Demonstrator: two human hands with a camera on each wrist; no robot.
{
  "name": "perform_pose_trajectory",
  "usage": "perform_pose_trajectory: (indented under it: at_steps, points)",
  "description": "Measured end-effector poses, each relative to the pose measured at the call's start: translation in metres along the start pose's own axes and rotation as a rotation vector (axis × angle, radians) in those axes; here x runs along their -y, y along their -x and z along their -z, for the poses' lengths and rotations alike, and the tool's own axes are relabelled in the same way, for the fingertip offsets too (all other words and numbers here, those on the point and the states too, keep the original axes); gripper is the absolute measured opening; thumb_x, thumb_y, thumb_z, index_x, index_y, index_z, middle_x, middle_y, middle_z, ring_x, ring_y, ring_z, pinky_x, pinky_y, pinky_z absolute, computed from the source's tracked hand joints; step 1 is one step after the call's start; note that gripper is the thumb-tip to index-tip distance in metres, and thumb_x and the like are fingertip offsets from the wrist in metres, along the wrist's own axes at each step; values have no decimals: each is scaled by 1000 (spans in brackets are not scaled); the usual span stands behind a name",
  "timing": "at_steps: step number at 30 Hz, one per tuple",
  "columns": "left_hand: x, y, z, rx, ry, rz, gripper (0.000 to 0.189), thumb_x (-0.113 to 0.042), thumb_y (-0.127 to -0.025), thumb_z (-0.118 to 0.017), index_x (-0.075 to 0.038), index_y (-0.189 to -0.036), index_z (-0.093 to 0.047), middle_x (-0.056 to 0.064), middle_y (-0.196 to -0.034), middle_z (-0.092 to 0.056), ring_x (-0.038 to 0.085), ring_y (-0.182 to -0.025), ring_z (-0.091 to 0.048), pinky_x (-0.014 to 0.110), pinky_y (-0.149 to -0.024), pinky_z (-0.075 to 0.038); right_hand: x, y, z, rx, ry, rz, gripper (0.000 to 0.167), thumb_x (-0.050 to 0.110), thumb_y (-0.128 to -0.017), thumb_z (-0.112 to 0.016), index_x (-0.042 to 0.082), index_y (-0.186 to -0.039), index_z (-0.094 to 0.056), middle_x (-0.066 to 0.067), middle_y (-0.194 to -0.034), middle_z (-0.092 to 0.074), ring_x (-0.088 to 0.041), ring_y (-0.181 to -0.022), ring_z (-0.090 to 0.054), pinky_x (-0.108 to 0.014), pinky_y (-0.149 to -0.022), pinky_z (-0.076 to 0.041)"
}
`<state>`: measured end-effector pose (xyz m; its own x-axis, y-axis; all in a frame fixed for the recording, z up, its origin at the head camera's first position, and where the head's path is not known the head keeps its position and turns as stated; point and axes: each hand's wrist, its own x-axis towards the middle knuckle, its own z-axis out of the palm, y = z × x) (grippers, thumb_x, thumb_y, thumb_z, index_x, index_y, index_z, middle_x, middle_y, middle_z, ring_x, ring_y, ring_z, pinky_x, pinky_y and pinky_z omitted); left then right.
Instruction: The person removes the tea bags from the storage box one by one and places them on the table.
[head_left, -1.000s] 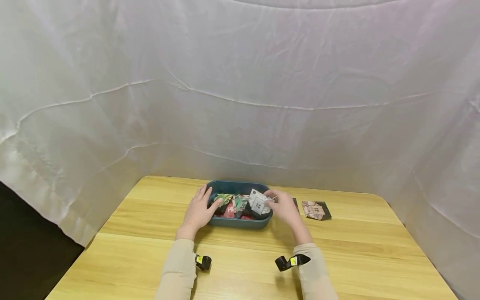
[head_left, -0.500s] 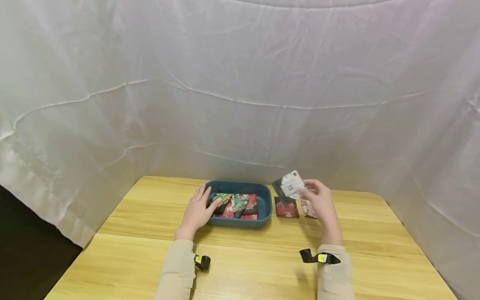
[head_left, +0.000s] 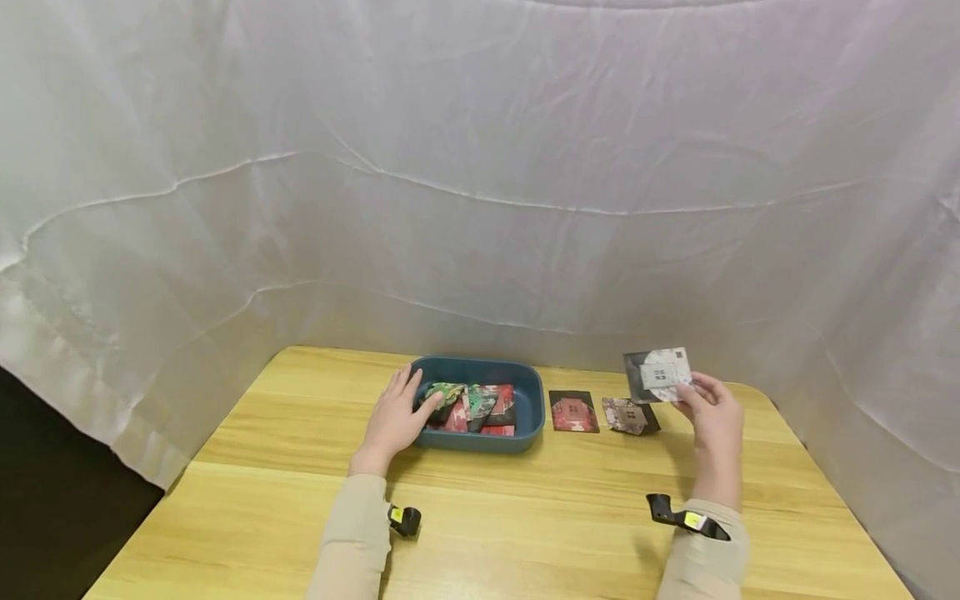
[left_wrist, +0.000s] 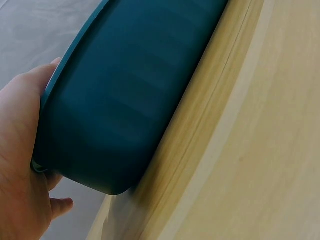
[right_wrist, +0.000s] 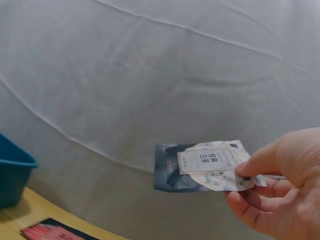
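My right hand (head_left: 712, 412) pinches a black-and-white tea packet (head_left: 660, 375) by one edge between thumb and fingers, held up above the table's right part. In the right wrist view the packet (right_wrist: 200, 165) shows a pale label with dark characters. My left hand (head_left: 393, 421) holds the left end of a dark teal plastic tub (head_left: 480, 443), its thumb over the rim and its fingers outside. Several green, red and black packets (head_left: 480, 404) lie overlapping inside the tub. In the left wrist view the tub's outer wall (left_wrist: 120, 90) stands against that hand.
To the tub's right, a red-and-black packet (head_left: 574, 412) and a pinkish-brown packet with black (head_left: 630, 416) lie flat on the wooden table (head_left: 525, 525). A pale fabric curtain (head_left: 480, 208) hangs behind the table and along its sides.
My right hand has lifted the black-and-white tea packet out of the tub and carried it right, past the two packets on the table. The left hand has stayed on the tub.
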<state>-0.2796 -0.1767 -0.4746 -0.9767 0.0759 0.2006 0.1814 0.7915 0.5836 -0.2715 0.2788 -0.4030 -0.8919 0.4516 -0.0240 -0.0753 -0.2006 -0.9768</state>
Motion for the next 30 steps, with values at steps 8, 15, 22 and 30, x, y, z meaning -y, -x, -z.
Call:
perform_pose_trajectory:
  at_steps: [8, 15, 22, 30]
  points:
    - [0, -1, 1, -8, -4, -4, 80, -65, -96, -40, -12, -155, -28, 12, -164, -16, 34, -152, -10, 58, -120, -18, -13, -6, 42, -150, -139, -100, 22, -5, -89, -63, 14, -100, -64, 8, -72, -68, -5, -63, -66, -15, -62, -57]
    - [0, 0, -1, -4, -7, 1, 80, -65, -96, -40, -12, -155, -27, 12, -164, -16, 35, -152, -11, 58, -121, -17, -30, -10, 67, -235, -96, -202, 24, -1, -91, -62, 14, -110, -61, 10, -70, -65, -4, -65, -64, -16, -62, -56]
    - [0, 0, -2, -4, -13, 8, 80, -66, -96, -39, -14, -155, -27, 10, -164, -15, 33, -153, -9, 57, -121, -17, -45, -19, 75, -236, -35, -252, 38, 2, -92, -61, 10, -130, -56, 10, -71, -64, -3, -70, -65, -17, -70, -58]
    - [-1, 1, -2, -9, -4, 8, 79, -65, -96, -39, -13, -155, -28, 10, -164, -16, 32, -153, -8, 58, -121, -18, -54, -26, 74, -226, 23, -226, 35, -1, -95, -53, 8, -128, -55, 14, -73, -58, 1, -68, -62, -14, -70, -57]
